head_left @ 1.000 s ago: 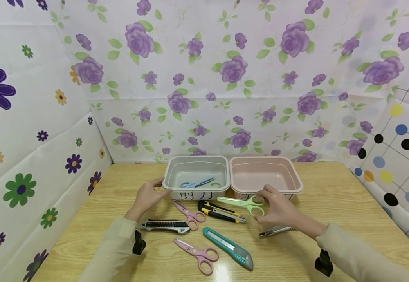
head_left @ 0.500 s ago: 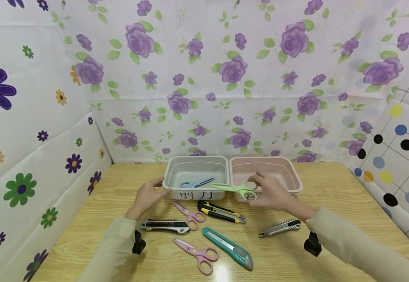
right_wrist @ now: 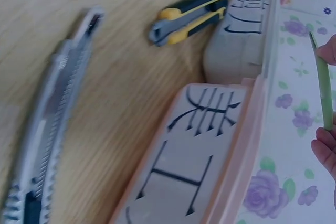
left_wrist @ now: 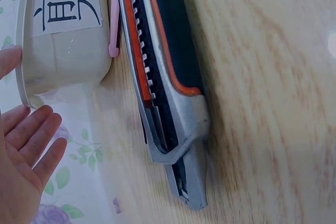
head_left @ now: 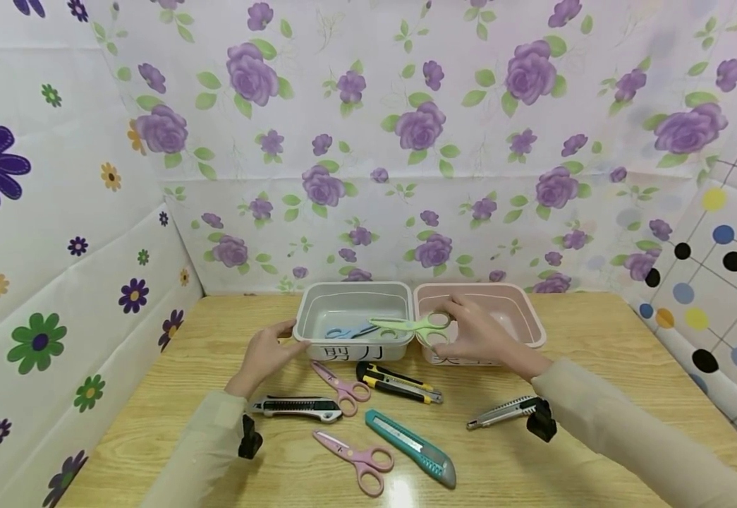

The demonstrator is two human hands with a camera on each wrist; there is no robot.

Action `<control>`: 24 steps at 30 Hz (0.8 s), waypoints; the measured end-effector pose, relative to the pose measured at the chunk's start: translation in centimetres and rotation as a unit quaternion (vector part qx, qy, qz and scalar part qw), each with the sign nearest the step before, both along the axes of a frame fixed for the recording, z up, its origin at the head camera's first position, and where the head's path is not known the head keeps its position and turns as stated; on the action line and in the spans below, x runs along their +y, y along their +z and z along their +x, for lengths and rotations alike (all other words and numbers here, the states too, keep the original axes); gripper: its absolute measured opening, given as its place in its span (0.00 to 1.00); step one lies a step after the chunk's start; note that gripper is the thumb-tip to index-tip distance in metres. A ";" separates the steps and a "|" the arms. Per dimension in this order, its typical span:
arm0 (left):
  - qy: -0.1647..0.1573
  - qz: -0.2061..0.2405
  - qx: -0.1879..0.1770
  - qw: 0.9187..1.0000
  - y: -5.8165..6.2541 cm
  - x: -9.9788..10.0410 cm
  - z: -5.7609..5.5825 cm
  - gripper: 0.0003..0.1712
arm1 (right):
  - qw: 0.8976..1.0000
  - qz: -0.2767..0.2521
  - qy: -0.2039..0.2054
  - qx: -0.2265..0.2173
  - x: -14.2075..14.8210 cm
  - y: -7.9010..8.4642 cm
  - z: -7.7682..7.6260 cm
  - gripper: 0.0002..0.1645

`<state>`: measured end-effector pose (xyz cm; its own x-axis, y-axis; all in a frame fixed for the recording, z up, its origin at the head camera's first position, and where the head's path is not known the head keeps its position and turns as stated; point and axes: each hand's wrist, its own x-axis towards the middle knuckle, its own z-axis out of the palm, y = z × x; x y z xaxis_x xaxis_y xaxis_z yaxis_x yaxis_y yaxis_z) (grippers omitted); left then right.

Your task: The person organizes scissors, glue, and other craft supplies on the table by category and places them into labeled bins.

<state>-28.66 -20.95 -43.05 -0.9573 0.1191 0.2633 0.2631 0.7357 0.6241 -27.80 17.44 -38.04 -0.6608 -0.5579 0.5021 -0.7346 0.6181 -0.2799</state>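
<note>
My right hand [head_left: 474,331] pinches the handle loops of green scissors [head_left: 414,326]. Their blades point left over the grey bin [head_left: 324,305], while the loops hang by the front of the pink bin [head_left: 509,300]. In the right wrist view the scissors [right_wrist: 324,87] appear edge-on between thumb and fingers. My left hand [head_left: 268,360] grips the grey bin's front left corner, thumb at the front and fingers along the side; the left wrist view shows the rim between thumb and fingers [left_wrist: 44,135]. Inside the grey bin lie blue scissors [head_left: 345,331] and a green handle loop [head_left: 388,333].
In front of the bins lie pink scissors [head_left: 341,388], a second pink pair [head_left: 358,458], a yellow-black utility knife [head_left: 400,383], a black-grey one [head_left: 298,406], a teal one [head_left: 411,448] and a silver one [head_left: 501,413]. Patterned cloth walls surround the wooden table [head_left: 171,402].
My right hand has lifted the green scissors up and to the left, from in front of the bins to over the grey bin's front right part. The left hand has stayed put.
</note>
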 end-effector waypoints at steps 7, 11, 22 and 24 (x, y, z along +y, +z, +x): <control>-0.003 0.002 0.006 1.000 -0.2 -0.2 -0.1 0.37 | 1.000 -0.006 0.014 -0.002 -1.6 0.9 -0.8 0.32; -0.003 0.004 0.006 1.000 -0.2 -0.2 -0.1 0.37 | 0.999 -0.011 0.031 0.014 -2.4 0.8 -1.4 0.31; 0.001 0.004 0.000 1.000 -0.3 -0.1 -0.2 0.37 | 1.000 -0.003 0.014 -0.022 -4.0 0.3 -2.4 0.34; 0.001 0.003 -0.001 1.000 -0.3 -0.1 -0.2 0.37 | 1.000 -0.001 0.010 -0.025 -4.3 0.1 -2.6 0.35</control>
